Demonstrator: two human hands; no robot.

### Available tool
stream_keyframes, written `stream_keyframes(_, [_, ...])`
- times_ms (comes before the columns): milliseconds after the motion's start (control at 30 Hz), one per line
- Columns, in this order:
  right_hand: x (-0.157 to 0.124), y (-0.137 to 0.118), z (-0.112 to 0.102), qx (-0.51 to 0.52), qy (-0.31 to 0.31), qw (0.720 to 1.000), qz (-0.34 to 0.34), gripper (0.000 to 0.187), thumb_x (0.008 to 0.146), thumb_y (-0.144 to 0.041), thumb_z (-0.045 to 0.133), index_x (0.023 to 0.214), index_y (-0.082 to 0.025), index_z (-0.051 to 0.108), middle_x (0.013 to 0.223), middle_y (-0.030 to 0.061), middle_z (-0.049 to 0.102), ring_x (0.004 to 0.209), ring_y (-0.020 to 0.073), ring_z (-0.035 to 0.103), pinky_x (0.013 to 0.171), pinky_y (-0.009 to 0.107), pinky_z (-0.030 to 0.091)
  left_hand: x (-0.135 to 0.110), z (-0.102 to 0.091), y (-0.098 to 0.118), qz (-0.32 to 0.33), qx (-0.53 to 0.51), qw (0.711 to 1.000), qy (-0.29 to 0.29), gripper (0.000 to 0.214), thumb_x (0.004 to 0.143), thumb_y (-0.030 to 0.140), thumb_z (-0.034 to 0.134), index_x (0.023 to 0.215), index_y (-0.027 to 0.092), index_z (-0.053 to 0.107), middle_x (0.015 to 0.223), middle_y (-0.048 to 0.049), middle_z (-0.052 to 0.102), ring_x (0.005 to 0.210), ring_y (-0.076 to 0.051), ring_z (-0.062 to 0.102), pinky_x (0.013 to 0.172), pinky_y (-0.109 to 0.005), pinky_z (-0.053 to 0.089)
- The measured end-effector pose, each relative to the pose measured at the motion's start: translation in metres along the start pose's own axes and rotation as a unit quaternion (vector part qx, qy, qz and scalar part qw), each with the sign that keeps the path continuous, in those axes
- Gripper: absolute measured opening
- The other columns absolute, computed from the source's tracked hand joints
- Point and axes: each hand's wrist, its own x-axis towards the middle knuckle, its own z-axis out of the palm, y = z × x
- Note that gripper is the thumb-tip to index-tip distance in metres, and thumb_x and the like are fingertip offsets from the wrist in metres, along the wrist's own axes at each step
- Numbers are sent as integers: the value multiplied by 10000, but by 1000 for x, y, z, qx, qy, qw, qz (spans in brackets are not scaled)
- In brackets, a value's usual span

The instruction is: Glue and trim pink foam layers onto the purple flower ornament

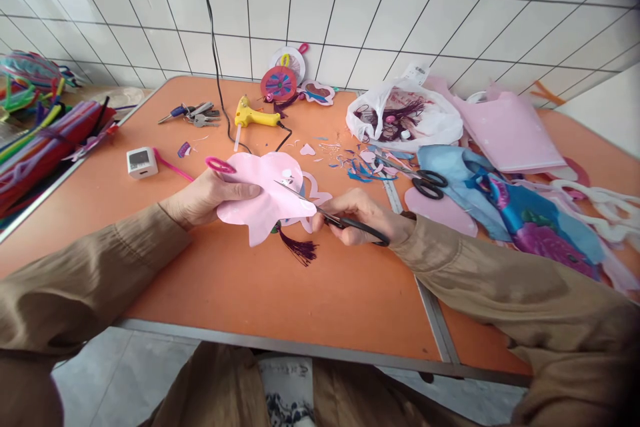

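Note:
My left hand point(207, 197) grips a wavy-edged piece of pink fabric or felt point(250, 200), thumb on top. A bright pink fuzzy loop point(220, 165) sticks up by that hand. In my right hand point(357, 213) are black-handled scissors point(345, 220), their blades lying across the right side of the pink piece. Whether the blades are fully closed is hard to see. Behind the piece shows a pale pink cut-out with a looped outline point(313, 190), partly hidden. A dark purple tassel point(299, 248) hangs out below, on the orange table.
A yellow glue gun point(257, 117), keys point(200, 113) and a small white cube device point(142, 163) lie left of centre. Scraps point(360, 167), a second pair of scissors point(427, 183), a plastic bag point(405, 113) and fabrics point(540, 213) spread rightward. Pipe cleaners point(50, 153) fill the left edge.

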Motion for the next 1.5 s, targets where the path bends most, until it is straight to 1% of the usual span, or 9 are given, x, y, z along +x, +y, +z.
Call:
stream_keyframes(167, [0,-4,2,4,15,1000,15,582,702,-648,725,867,-93,668,676,15,537,654,112,503,601,238,416,0,-1,-1,3,-4,1000,12,180,638,217,853,768,146,750,740,-42,750,648,-177,703,581,-222,562])
stream_keyframes(400, [0,-7,4,19,27,999,18,532,710,-583,754,876,-84,672,671,11,534,645,105,498,588,228,407,2,-4,-3,2,-11,1000,22,217,638,196,854,828,143,764,789,-54,764,706,-190,713,613,-234,577])
stream_keyframes(667, [0,-4,5,36,30,999,18,504,713,-536,776,881,-71,677,659,-1,526,573,70,440,517,204,354,3,-5,-3,16,-14,1000,11,201,652,190,846,824,129,761,790,-69,764,717,-194,716,611,-224,580])
stream_keyframes(867, [-2,2,1,51,-10,999,3,588,741,-630,704,942,-81,640,639,-7,534,543,74,477,492,196,342,3,-6,-5,17,-23,1000,9,192,665,182,840,830,128,759,791,-51,763,714,-173,713,626,-220,592])
stream_keyframes(1000, [-2,4,-1,37,-17,999,-2,623,748,-675,665,958,-88,633,645,-4,541,527,75,479,492,202,336,2,-2,-5,15,-34,999,6,221,674,185,834,873,134,754,790,-50,765,730,-184,724,629,-216,588])
stream_keyframes(1100, [-1,3,-1,38,-19,999,-7,617,754,-666,666,964,-87,638,655,-4,532,529,73,474,496,203,343,1,0,-5,7,-45,999,-1,213,685,182,824,877,122,754,804,-62,769,732,-191,727,647,-228,594])
stream_keyframes(1267, [0,-5,1,36,-6,999,-11,610,738,-669,682,895,-80,658,795,53,577,594,70,476,514,203,347,0,1,-6,1,-60,998,-2,228,689,176,819,900,122,752,825,-62,774,727,-188,728,651,-235,598])
stream_keyframes(1400, [0,-9,3,44,0,999,-5,585,736,-647,701,884,-82,661,691,13,540,565,69,453,506,205,336,1,0,-6,3,-62,998,-11,224,701,170,811,915,130,758,852,-60,777,741,-185,733,658,-232,597])
stream_keyframes(1500, [-1,-9,3,50,0,999,4,563,742,-629,708,881,-85,663,655,-7,521,535,63,438,491,206,324,2,-1,-6,7,-54,998,9,215,687,157,816,893,131,761,830,-57,775,731,-184,730,655,-235,599])
